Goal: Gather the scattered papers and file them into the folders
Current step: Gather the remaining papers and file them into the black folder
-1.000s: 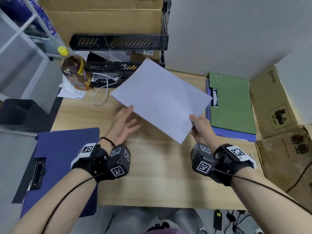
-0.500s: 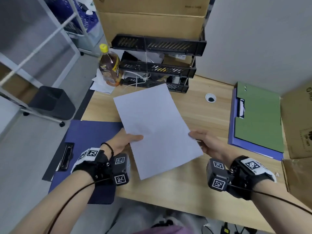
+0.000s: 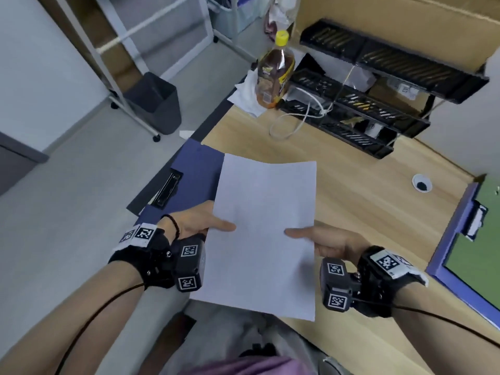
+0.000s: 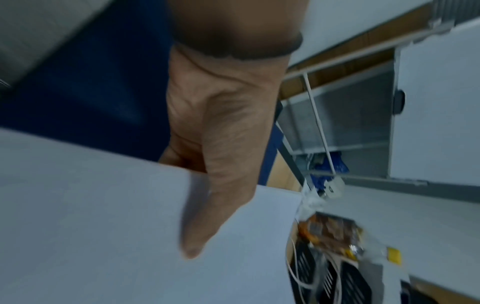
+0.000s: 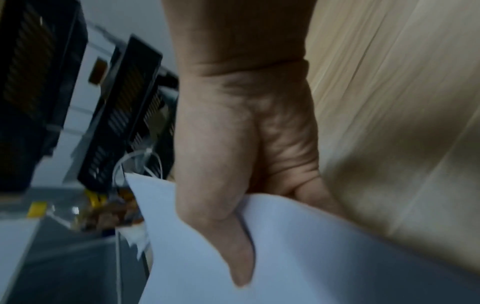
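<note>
I hold a blank white sheet of paper [image 3: 263, 234] above the desk's front edge, one hand on each long side. My left hand [image 3: 205, 224] pinches its left edge, thumb on top [image 4: 207, 216], fingers underneath. My right hand [image 3: 316, 236] pinches the right edge the same way, thumb [image 5: 233, 246] lying on the paper [image 5: 324, 267]. An open dark blue folder [image 3: 189, 169] with a black clip lies at the desk's left end, partly under the sheet. A green folder [image 3: 479, 239] lies on a blue one at the right.
A black stacked letter tray [image 3: 378, 85] stands at the back of the wooden desk [image 3: 365, 190], with a tea bottle [image 3: 273, 77], white tissue and a white cable beside it. A cable hole [image 3: 421, 183] sits right of centre. A dark bin [image 3: 157, 104] stands on the floor to the left.
The sheet has moved left and towards me, turning from slanted to nearly upright. My left hand went from touching its edge to pinching it. The view has swung left.
</note>
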